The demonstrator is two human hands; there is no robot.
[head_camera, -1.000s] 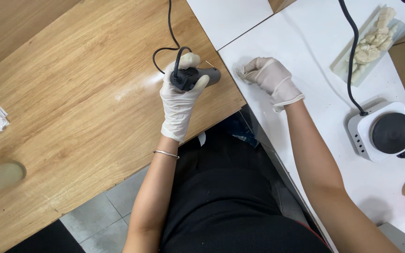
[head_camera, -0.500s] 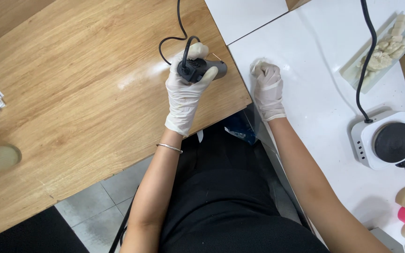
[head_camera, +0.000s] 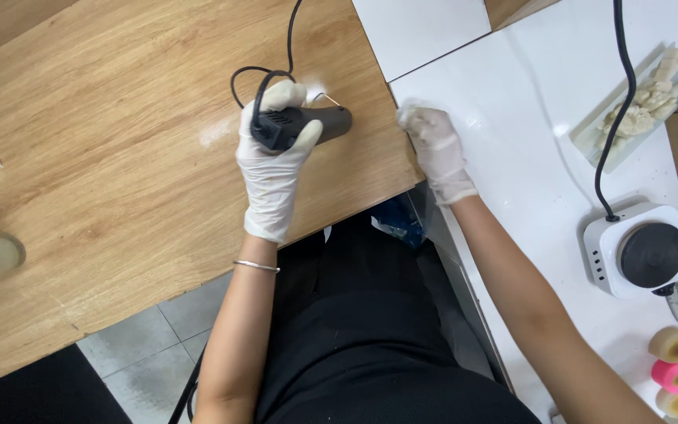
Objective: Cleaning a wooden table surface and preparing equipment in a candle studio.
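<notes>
Dark grey corded handheld rotary tool [head_camera: 301,126] is lying across the wooden tabletop [head_camera: 119,157], gloved left hand [head_camera: 275,161] gripping its body. Gloved right hand [head_camera: 433,145] is pressing, closed, on the white table [head_camera: 512,118] — whether holding anything, cannot tell. Judgement: steadying the grip and keeping the black cord [head_camera: 292,39] slack is helping control.

Open wooden tabletop [head_camera: 119,157] left of cord [head_camera: 292,39]

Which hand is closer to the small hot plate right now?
Right. The right hand rests on the white table, apart from the hot plate; the left hand grips the dark corded tool, farther off.
</notes>
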